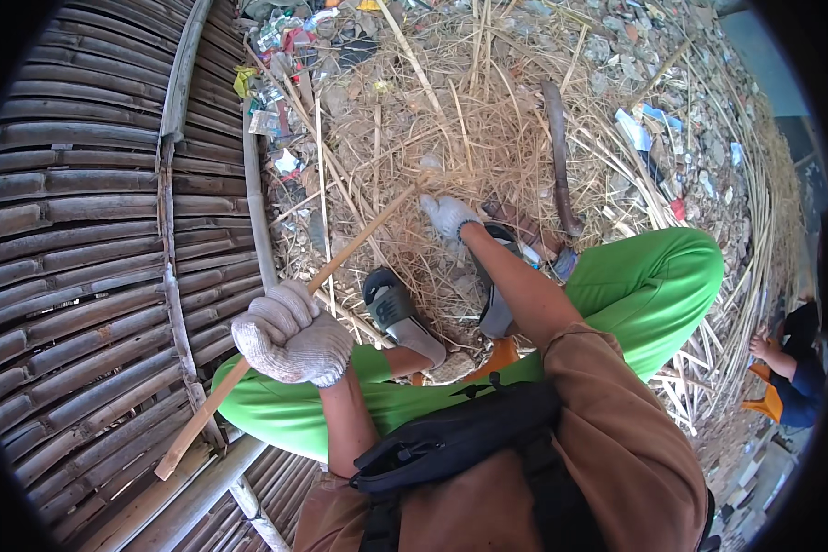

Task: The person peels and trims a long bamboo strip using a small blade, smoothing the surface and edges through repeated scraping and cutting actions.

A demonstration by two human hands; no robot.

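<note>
The left hand [292,334] has its gloved fingers closed tight round a bamboo strip [276,317]; the right hand [448,216] grips its far end over the straw [488,138]. Best to keep both grips firm and the strip straight. Littered ground lies ahead, a bamboo mat [83,230] at the left.
</note>
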